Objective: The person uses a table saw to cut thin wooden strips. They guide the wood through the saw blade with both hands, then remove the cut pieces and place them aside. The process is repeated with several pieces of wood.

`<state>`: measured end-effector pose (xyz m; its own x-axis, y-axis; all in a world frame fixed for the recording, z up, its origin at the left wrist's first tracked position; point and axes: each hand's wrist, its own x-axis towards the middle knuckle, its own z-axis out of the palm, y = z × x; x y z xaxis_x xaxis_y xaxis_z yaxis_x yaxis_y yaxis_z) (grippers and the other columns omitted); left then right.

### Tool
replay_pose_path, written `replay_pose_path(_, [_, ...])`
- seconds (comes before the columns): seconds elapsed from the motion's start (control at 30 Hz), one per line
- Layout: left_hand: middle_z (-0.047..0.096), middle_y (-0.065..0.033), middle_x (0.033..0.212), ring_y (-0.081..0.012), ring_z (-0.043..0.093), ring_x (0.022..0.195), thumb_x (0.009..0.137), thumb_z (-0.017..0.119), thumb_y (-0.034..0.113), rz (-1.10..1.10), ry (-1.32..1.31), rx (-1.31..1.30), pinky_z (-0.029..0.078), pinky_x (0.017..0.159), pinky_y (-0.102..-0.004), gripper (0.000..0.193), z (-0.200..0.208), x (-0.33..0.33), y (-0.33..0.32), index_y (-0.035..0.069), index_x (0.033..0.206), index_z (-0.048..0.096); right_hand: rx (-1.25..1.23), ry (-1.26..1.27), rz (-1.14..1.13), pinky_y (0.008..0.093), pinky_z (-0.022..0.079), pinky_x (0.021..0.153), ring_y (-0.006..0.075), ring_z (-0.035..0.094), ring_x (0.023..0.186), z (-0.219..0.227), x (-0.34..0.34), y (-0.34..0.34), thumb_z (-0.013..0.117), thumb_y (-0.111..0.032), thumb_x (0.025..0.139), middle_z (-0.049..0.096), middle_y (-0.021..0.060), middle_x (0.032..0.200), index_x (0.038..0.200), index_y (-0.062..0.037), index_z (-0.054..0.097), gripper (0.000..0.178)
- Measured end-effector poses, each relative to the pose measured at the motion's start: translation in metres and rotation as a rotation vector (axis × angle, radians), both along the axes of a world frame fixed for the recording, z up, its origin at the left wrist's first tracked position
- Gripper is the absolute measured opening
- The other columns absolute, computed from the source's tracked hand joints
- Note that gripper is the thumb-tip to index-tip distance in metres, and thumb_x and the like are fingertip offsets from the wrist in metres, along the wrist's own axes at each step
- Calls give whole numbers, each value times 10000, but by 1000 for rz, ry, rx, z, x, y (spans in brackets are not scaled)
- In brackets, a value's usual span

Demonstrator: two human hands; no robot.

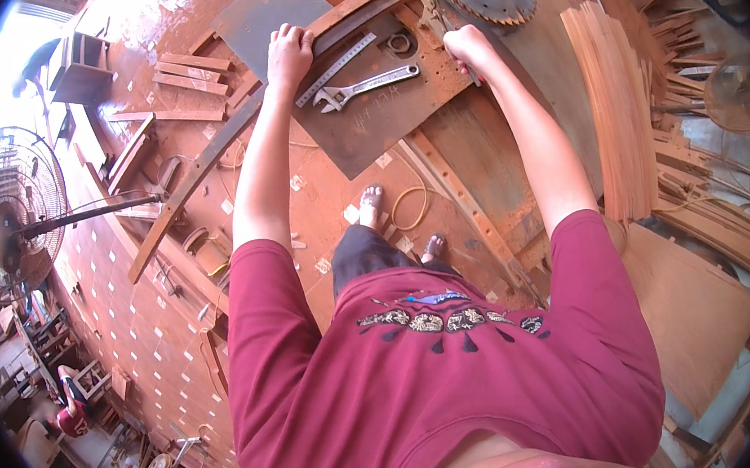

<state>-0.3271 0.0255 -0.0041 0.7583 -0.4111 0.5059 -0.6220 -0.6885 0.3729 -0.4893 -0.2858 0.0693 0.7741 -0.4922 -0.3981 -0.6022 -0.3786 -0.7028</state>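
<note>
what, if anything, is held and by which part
The right hand grips a metal tool, seemingly near its closer end. The left hand lies on the long wooden bar; a grip cannot be told.

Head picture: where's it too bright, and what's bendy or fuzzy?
In the head view, glare washes out the upper left, above the pedestal fan; in the head view, fisheye distortion bends edges, so I can't tell if the long bar by the left hand is truly curved; in the head view, the adjustable wrench looks fairly crisp, but the distant person at lower left is small and soft.
</note>
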Motion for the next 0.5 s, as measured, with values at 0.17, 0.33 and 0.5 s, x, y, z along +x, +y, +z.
replay_pose_path(0.17, [670,-155,1039,-378,602,1023,979,636,245,-3,-10,-14,492,943,-459,254,-5,2,-2,7,969,725,27,-7,-5,365,459,490,188,523,499,-15,4,-4,558,-159,778,522,80,577,619,14,535,236])
replay_pose_path(0.33, [669,-151,1033,-374,600,1025,983,633,249,11,2,-13,491,945,-452,256,-20,7,-7,10,966,725,-41,67,44,403,498,535,219,624,521,-51,21,-17,559,-183,773,638,118,647,704,27,614,228])
replay_pose_path(0.5, [667,-146,1038,-369,599,1032,985,631,252,15,0,-17,491,945,-449,261,-22,2,-6,8,961,721,-22,68,59,395,461,506,199,612,513,-60,19,-23,558,-183,767,617,104,629,682,10,585,212])
